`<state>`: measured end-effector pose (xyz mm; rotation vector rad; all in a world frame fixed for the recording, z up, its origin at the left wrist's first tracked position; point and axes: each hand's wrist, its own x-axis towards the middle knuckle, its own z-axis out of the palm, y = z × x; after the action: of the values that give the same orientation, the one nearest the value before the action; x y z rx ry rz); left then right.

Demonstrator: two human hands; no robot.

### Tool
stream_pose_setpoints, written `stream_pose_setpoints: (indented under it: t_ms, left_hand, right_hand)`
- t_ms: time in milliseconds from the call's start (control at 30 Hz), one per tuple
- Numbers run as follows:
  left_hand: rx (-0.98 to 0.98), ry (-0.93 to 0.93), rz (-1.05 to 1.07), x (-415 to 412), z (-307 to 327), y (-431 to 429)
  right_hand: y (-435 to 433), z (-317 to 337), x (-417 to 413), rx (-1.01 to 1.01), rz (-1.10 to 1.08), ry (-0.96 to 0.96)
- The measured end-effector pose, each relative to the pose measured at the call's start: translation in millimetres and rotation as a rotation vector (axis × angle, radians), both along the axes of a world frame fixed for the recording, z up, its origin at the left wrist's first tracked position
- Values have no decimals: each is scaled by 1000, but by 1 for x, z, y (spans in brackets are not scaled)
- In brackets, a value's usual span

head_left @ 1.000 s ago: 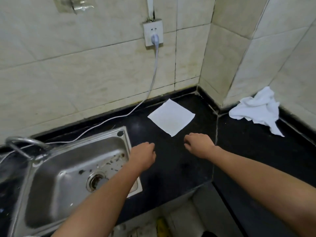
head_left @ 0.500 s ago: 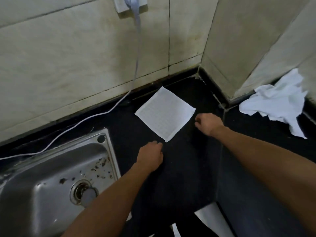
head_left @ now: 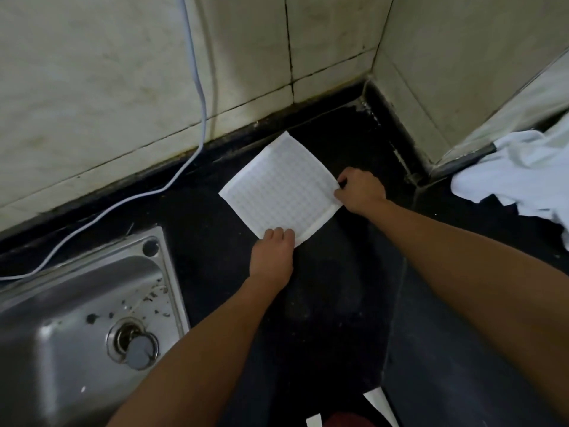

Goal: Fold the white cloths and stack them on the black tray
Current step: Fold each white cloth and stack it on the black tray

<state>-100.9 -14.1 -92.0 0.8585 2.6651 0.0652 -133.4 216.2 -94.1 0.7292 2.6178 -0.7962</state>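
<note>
A square white cloth point(head_left: 278, 188) with a fine grid pattern lies flat on the black counter point(head_left: 332, 291) near the back wall. My left hand point(head_left: 272, 251) rests its fingers on the cloth's near corner. The fingers of my right hand point(head_left: 360, 191) pinch the cloth's right corner, which is slightly lifted. A heap of crumpled white cloths point(head_left: 514, 177) lies at the right edge of the counter, apart from both hands. No black tray is in view.
A steel sink point(head_left: 77, 318) with a drain plug fills the lower left. A white cable point(head_left: 197, 87) hangs down the tiled wall and runs along the counter. The tiled walls form a corner behind the cloth. The counter's front edge is at the bottom.
Both hands have moved forward to the flat cloth. My left hand now presses its near corner and my right hand has taken hold of its right corner. The view has moved closer.
</note>
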Motion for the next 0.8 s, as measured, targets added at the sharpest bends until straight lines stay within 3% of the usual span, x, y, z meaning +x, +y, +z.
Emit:
stream_pose_setpoints:
  t_ms: [167, 333, 533, 800]
  left_hand:
    - [-61, -1, 5, -3, 8, -20]
    - [-2, 6, 7, 3, 12, -53]
    - [57, -53, -32, 25, 6, -95]
    - [235, -176, -38, 46, 10, -140]
  right_hand:
    - [-2, 3, 22, -234, -214, 4]
    - [-30, 12, 57, -488, -371, -13]
    - [-72, 11, 117, -516, -503, 41]
    - [-86, 32, 158, -754, -572, -18]
